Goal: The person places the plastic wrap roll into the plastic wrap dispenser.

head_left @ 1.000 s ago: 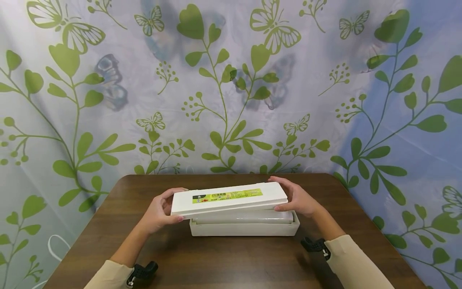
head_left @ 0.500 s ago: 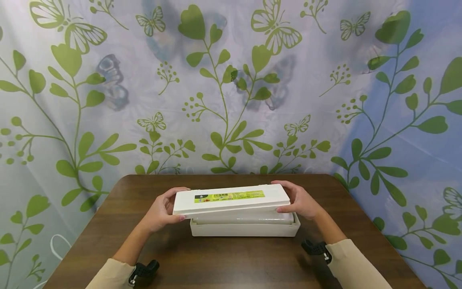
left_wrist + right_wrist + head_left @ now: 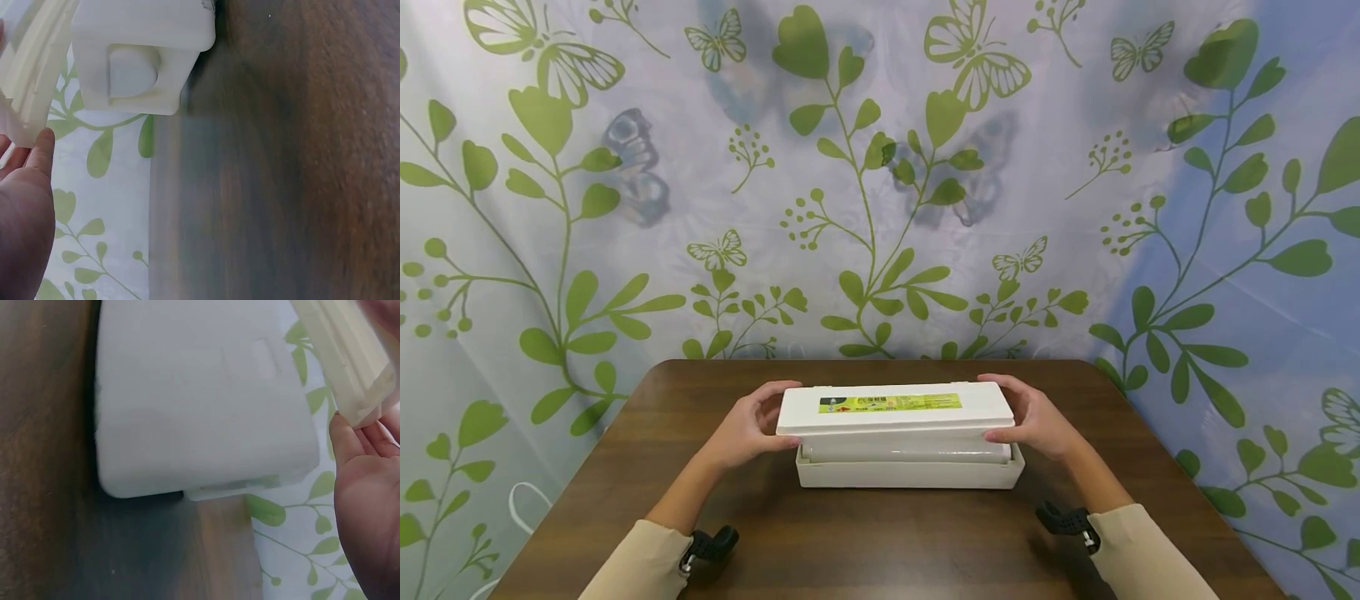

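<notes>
My left hand [image 3: 745, 425] and right hand [image 3: 1037, 421] grip the two ends of a long white lid [image 3: 895, 422], thumbs on its near edge. A green-yellow label [image 3: 890, 403] runs along the lid's top. Underneath stands the white cling film box [image 3: 910, 477], with a roll of cling film [image 3: 917, 452] lying in it. The lid is raised above the box and nearly level. Both wrist views show a gap between the lid [image 3: 31, 69] and the box [image 3: 206, 412]. The far part of the roll is hidden under the lid.
The box stands on a brown wooden table [image 3: 880, 542]. Behind the table hangs a curtain [image 3: 880, 208] printed with green leaves and butterflies. A white cable [image 3: 512, 508] loops beside the table's left edge. Black straps [image 3: 711, 546] sit on both wrists.
Both hands have carried the lid a little to the right. Its left end has risen, so the lid is more level than before. The box has stayed in place.
</notes>
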{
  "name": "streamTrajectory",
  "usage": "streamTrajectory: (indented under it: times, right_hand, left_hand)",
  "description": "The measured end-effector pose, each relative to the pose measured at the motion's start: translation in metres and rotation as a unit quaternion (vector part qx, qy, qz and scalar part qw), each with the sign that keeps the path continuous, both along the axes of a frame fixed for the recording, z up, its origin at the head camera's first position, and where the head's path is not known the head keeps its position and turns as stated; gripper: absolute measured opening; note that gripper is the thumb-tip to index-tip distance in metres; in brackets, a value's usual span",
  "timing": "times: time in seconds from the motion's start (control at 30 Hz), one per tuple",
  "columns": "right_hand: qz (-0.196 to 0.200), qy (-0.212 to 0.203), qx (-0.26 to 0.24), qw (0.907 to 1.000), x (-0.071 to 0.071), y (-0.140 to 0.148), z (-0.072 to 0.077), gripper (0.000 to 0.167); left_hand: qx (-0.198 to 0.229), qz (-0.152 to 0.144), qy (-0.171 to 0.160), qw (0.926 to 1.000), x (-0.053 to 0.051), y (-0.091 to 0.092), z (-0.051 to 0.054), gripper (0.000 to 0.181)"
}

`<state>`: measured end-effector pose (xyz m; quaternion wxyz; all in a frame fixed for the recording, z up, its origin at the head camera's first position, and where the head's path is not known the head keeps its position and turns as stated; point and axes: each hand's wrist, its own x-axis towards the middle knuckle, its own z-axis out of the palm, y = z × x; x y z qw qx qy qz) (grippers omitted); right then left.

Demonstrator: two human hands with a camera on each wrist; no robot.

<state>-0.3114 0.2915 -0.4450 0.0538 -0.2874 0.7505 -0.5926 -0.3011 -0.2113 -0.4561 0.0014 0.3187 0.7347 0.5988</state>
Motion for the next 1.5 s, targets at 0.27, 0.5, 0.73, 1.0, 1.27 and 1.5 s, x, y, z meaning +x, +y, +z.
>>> streamTrajectory:
  times: [0.27, 0.5, 0.73, 1.0, 1.27, 1.5]
  right_hand:
    - [-0.019, 0.021, 0.023, 0.9993, 0.003, 0.008, -0.009, 0.088]
    - [-0.026, 0.032, 0.033, 0.9986, 0.006, 0.014, -0.015, 0.089]
    - [-0.027, 0.013, 0.037, 0.9989, 0.01, 0.019, -0.02, 0.089]
    - [-0.029, 0.03, 0.053, 0.9977, 0.008, 0.024, -0.028, 0.085]
    - [-0.044, 0.005, 0.065, 0.9969, 0.01, 0.026, -0.029, 0.085]
    - [-0.033, -0.002, 0.059, 0.9977, 0.012, 0.026, -0.029, 0.082]
  left_hand:
    - [-0.033, 0.01, -0.003, 0.9994, -0.006, 0.007, -0.004, 0.079]
    - [-0.046, 0.013, -0.005, 0.9988, -0.007, 0.013, -0.008, 0.078]
    - [-0.071, 0.016, -0.006, 0.9973, -0.006, 0.016, -0.011, 0.08]
    - [-0.099, 0.029, -0.004, 0.9947, -0.008, 0.017, -0.016, 0.082]
    - [-0.116, 0.031, 0.008, 0.9928, -0.008, 0.019, -0.018, 0.075]
    - [-0.125, 0.03, 0.006, 0.9917, -0.007, 0.019, -0.02, 0.071]
